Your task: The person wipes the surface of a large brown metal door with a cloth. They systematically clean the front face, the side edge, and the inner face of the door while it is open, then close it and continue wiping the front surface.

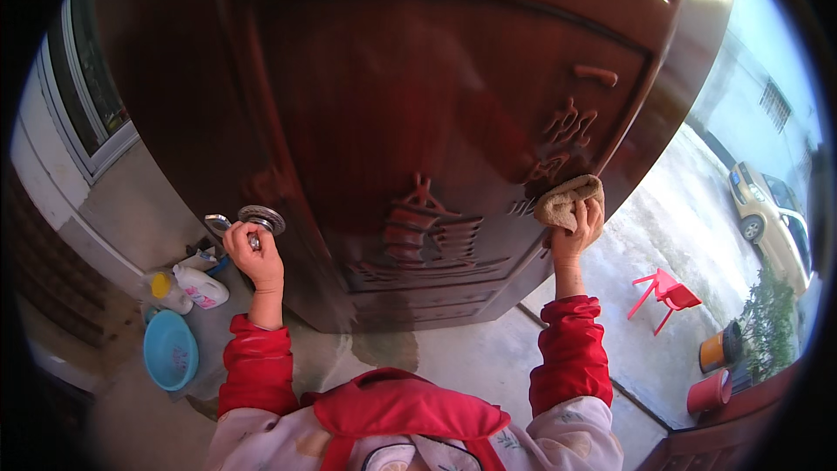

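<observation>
A glossy reddish-brown panelled door [386, 98] fills the middle of the view, with a raised sailing-ship relief [428, 229] and raised characters [570, 123] on its panel. My left hand [255, 255] grips the round metal door knob [261, 217] at the door's left edge. In my right hand [582, 226] is a folded tan cloth [561, 204], pressed against the panel over the lower end of the column of characters. Part of that lettering is hidden behind the cloth.
A blue plastic basin [170, 350] stands on the floor at left, beside a white bottle [201, 288] and a yellow-capped container [163, 288]. The concrete floor has a wet patch [384, 343]. Outside at right are a red plastic chair [668, 291], buckets [709, 392], a plant [770, 324] and a parked car [771, 216].
</observation>
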`<state>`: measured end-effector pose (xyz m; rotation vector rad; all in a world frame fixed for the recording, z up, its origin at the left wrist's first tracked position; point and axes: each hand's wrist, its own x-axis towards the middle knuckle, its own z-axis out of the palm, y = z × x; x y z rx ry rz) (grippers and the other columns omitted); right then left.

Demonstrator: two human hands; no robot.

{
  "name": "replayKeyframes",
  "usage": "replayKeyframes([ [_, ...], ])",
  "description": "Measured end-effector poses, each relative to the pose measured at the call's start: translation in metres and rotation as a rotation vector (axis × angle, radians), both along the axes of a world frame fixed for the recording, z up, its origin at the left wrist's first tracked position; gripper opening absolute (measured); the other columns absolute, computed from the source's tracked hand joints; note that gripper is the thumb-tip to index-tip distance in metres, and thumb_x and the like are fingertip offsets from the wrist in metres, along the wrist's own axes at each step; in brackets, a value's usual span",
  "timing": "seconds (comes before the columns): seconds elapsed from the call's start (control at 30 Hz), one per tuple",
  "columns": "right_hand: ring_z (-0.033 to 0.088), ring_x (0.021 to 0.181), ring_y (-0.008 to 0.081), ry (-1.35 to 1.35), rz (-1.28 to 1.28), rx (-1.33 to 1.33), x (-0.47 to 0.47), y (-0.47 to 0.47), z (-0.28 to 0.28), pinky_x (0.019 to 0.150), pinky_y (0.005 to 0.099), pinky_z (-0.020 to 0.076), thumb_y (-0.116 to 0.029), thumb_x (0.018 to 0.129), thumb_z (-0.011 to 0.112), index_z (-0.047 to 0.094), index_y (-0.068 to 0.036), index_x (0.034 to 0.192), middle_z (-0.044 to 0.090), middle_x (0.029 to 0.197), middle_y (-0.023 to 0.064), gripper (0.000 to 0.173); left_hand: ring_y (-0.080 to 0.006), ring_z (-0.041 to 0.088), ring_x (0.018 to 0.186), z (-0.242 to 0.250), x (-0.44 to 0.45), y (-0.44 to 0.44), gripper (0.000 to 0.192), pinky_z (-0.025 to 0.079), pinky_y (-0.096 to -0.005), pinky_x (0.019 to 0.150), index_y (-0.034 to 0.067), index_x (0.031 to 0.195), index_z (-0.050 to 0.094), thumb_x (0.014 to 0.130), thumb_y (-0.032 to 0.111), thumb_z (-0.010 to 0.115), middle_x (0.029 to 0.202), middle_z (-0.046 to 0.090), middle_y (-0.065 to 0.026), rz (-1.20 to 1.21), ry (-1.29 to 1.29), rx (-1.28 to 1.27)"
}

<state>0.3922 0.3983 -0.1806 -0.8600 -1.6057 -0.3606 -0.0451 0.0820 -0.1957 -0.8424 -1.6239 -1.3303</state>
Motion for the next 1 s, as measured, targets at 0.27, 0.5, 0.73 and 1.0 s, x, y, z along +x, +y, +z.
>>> replayKeyframes([
  [0.27, 0.044, 0.117, 0.0366, -0.210, 0.391, 0.031, -0.133, -0.097, 0.010, 0.100, 0.0479, 0.0328, -0.019, 0.059, 0.075, 0.066, -0.011, 0.109, 0.053, 0.118, 0.0112, 0.051, -0.0325, 0.053, 0.094, 0.002, 0.002, -0.002, 0.011, 0.042, -0.0432, 0.082, 0.005, 0.085, 0.057, 0.076, 0.003, 0.063, 0.095, 0.056, -0.0118, -0.007, -0.023, -0.007],
  [0.5, 0.047, 0.117, 0.0248, -0.682, 0.796, 0.056, -0.248, -0.175, 0.042, 0.091, 0.0413, 0.0388, -0.016, 0.070, 0.065, 0.060, -0.014, 0.121, 0.052, 0.121, 0.0038, 0.051, -0.0319, 0.052, 0.094, 0.002, 0.003, -0.004, 0.019, 0.043, -0.0423, 0.083, 0.005, 0.087, 0.057, 0.073, -0.002, 0.067, 0.095, 0.056, -0.0122, -0.062, -0.019, -0.005],
  [0.73, 0.054, 0.094, 0.0229, -0.603, 0.635, 0.097, -0.205, -0.140, 0.055, 0.073, 0.0382, 0.0452, -0.014, 0.069, 0.061, 0.060, -0.016, 0.117, 0.052, 0.104, 0.0030, 0.048, -0.0323, 0.053, 0.093, 0.002, 0.002, -0.007, 0.019, 0.043, -0.0431, 0.084, 0.005, 0.086, 0.056, 0.072, -0.001, 0.067, 0.095, 0.057, -0.0124, -0.069, -0.008, -0.010],
  [1.0, 0.029, 0.139, 0.0407, 0.223, 0.063, 0.114, -0.046, 0.028, 0.104, 0.115, 0.0449, 0.0228, -0.027, 0.085, 0.062, 0.032, 0.001, 0.145, 0.033, 0.149, 0.0254, 0.073, -0.0326, 0.053, 0.093, 0.003, 0.001, -0.005, 0.016, 0.044, -0.0434, 0.083, 0.004, 0.086, 0.056, 0.072, -0.001, 0.063, 0.093, 0.056, -0.0126, 0.007, -0.002, -0.010],
])
